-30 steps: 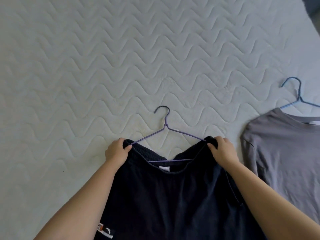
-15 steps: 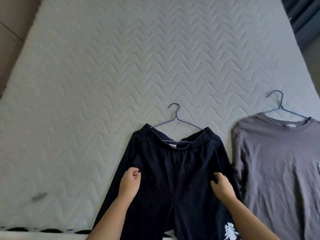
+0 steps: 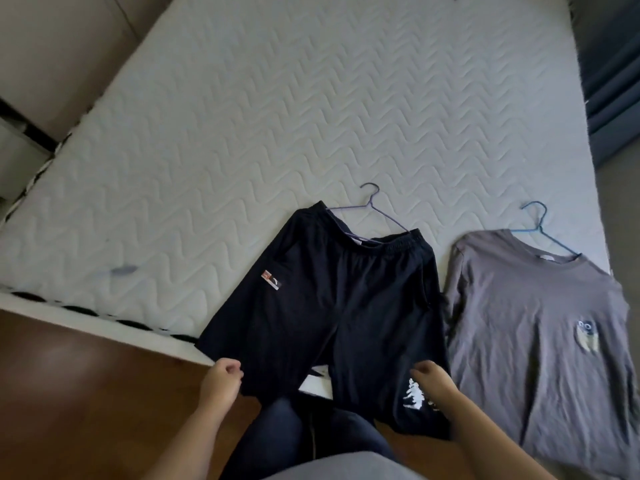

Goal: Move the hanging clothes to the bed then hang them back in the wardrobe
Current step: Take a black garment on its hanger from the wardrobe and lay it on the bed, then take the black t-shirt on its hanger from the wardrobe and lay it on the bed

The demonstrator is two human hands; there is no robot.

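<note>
both hands [image 3: 322,379] at hem of black shorts [image 3: 332,299] on bed [image 3: 277,116], grey shirt [image 3: 540,334] beside.

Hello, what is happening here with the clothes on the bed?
A person is laying clothes out on the mattress. The black shorts lie flat on a purple hanger, and both hands, the left hand and the right hand, are at the leg hems, which reach past the bed edge. A grey long-sleeved shirt on a blue hanger lies beside the shorts.
</note>
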